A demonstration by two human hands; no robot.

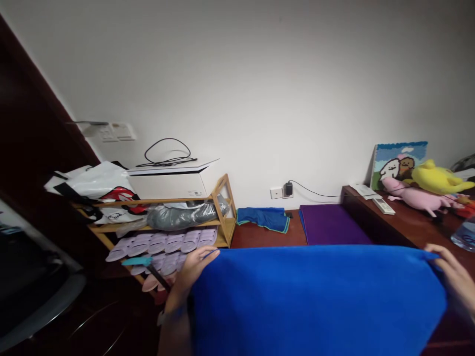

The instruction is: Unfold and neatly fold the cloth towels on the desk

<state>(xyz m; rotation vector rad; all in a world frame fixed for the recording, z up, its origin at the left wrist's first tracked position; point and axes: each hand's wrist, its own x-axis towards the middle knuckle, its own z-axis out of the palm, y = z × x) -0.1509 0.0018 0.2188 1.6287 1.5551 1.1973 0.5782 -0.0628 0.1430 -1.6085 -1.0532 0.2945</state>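
A large blue towel [319, 301] hangs stretched between my two hands, its top edge nearly level. My left hand [195, 269] pinches the upper left corner. At the upper right corner, my right hand [451, 272] grips the cloth between thumb and fingers. Behind the towel, a folded purple cloth [334, 225] with a blue edge lies on the reddish-brown wooden surface [270, 241]. A crumpled blue cloth [263, 219] with a green-yellow border rests to its left. The lower part of the towel runs out of view.
A wooden rack [226, 210] on the left holds several lilac slippers [166, 242], a white box [166, 185] with a black cable, and bags. On the right, a raised wooden top [411, 222] bears a pink plush toy [419, 198], a yellow plush toy [440, 179] and a remote control [384, 206].
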